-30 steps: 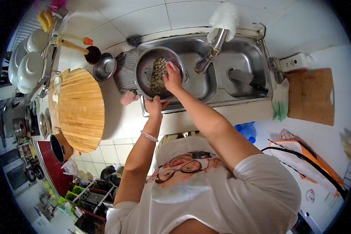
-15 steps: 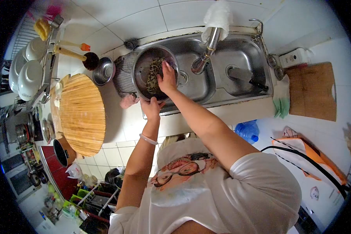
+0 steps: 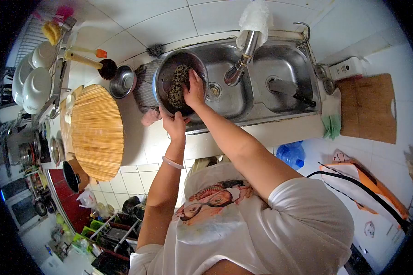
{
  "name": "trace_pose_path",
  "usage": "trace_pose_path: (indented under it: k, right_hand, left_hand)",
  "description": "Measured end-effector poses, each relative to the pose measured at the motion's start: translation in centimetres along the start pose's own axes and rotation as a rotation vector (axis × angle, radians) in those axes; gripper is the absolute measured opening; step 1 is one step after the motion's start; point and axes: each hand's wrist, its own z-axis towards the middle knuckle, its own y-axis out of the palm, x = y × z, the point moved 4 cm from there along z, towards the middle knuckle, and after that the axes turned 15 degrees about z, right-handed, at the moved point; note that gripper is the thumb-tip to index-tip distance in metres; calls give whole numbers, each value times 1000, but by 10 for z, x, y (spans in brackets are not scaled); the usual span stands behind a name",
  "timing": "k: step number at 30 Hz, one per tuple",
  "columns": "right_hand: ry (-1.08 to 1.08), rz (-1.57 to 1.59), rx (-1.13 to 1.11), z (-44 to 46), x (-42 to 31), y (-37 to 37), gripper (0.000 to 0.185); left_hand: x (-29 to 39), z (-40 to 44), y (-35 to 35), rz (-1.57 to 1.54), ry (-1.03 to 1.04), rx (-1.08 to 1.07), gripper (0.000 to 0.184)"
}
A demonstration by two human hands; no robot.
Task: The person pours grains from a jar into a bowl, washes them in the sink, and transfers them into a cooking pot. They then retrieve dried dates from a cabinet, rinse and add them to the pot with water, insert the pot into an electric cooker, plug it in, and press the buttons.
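Observation:
A round steel bowl (image 3: 195,58) is tilted over the left end of the sink. My left hand (image 3: 174,123) grips its near rim, with part of the fingers hidden beneath the bowl. Inside lies a clump of small dark and pale yellowish grains (image 3: 175,91), their exact kind unclear. My right hand (image 3: 195,93) reaches into the bowl and rests against the clump's right side, fingers stretched out and thumb apart. A metal faucet (image 3: 240,66), wrapped in white cloth at its top, stands to the right of the bowl.
The double sink (image 3: 225,112) holds a black-handled knife (image 3: 289,91) in its right basin. Left of my hands are a small metal bowl (image 3: 122,82), a pink cloth (image 3: 150,117) and a round slatted lid (image 3: 98,133). A brown cutting board (image 3: 367,107) leans at the right.
The bowl has shifted slightly left and tilted more, its blue-lit outer left side now showing. Both my hands have moved a little left with it, and the grains sit more bunched together.

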Motion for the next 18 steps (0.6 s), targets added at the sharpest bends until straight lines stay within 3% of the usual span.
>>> trace_pose_path:
  k: [12,18]
  right_hand:
    - [-16,38,48,-3,-6,-4,65]
    - [-95,12,14,-7,0,-13,65]
  left_hand:
    - [-6,-2,-2,-25,13,-8,73]
    - [-14,-6,4,-171,-91,-29,50]
